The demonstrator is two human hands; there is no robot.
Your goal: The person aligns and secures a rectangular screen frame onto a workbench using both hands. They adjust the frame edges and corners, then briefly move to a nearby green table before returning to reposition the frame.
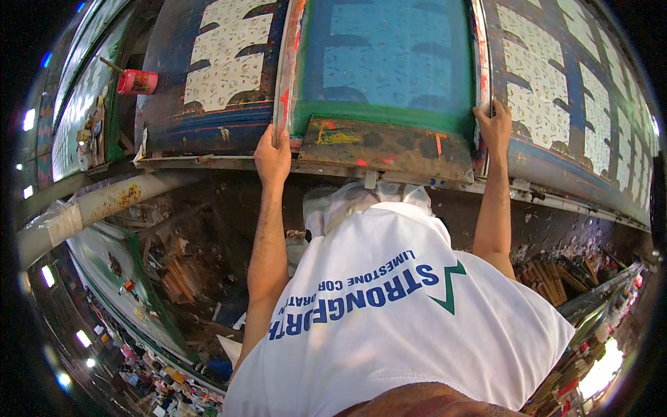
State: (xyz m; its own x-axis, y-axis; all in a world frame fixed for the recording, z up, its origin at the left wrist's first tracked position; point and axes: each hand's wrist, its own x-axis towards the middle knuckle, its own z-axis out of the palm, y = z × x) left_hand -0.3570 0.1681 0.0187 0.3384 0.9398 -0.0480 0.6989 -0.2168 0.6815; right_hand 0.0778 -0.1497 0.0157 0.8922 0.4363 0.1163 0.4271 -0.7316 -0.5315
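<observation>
A large printing screen frame (389, 132) with a blue-green mesh lies flat on a long printing table (208, 132). My left hand (272, 154) grips the frame's left wooden edge near its front corner. My right hand (495, 126) holds the frame's right edge near the other front corner. Through the mesh a pale patterned cloth shows faintly. White printed cloth pieces (226, 59) with small coloured motifs lie on the dark blue table to the left, and more printed pieces (549, 90) lie to the right. My white shirt fills the lower middle.
A red pot (137, 82) with a stick in it stands at the table's far left. A metal rail (542, 198) runs along the table's front edge. A wrapped pipe (90, 208) crosses below left. Wood scraps and clutter lie on the floor (180, 278) underneath.
</observation>
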